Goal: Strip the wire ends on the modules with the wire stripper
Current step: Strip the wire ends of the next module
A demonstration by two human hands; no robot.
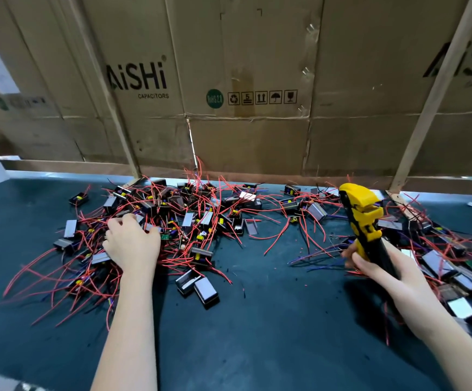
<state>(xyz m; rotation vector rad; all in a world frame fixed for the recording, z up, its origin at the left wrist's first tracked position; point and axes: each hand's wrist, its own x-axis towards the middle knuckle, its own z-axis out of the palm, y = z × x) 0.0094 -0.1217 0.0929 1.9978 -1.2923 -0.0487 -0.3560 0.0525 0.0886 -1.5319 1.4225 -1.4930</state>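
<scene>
Left hand (130, 240): palm down on the pile of modules (173, 221), fingers curled into the red wires (215, 204); whether it has hold of anything cannot be told.
Right hand (378, 270): fingers wrapped round the handles of the wire stripper (363, 218), head pointing up and away.
More modules (443, 266): just right of the right hand.
Dark mat (271, 320): between the hands.

Surface (257, 320) carries two heaps of modules: larger heap (156, 230) at left-centre, smaller heap (440, 263) along right edge. Cardboard boxes (246, 80) stand behind. Left hand (132, 241) on larger heap; right hand (381, 269) beside smaller heap.
</scene>
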